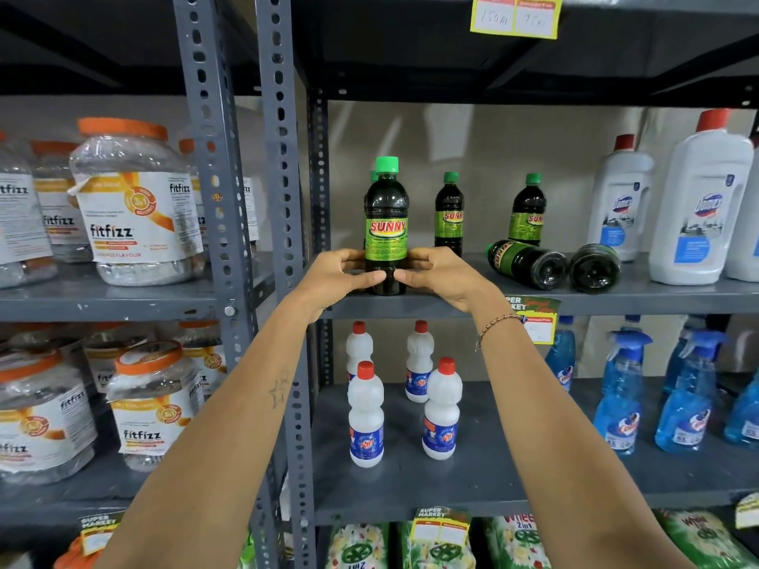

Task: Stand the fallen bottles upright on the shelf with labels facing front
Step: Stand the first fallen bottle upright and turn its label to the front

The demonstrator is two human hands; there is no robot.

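1. A grey metal shelf [451, 303] in a shop is filling the view, with perforated uprights and several levels of stock.
2. A dark bottle with a green cap and a green SUNNY label [386, 223] is standing upright near the front left of the middle level, its label facing front.
3. The left hand [341, 277] is curling around the lower left side of this bottle, fingers closed against it.
4. The right hand [439, 277] is gripping the lower right side the same way, its fingertips nearly meeting those of the left across the front. A beaded bracelet [495, 326] is sitting on the right wrist.
5. Two more Sunny bottles [449, 213] are standing upright further back, to the right, labels turned partly sideways.
6. Two fallen bottles [530, 262] are lying on their sides just right of the hands, close together, bases pointing toward the viewer.
7. White Domex bottles [698, 207] with red caps are standing at the far right of the same level.
8. Clear Fitfizz jars [131, 207] with orange lids are sitting on the neighbouring shelving to the left.
9. Small white bottles with red caps [365, 420] and blue spray bottles [620, 396] are standing on the level below.
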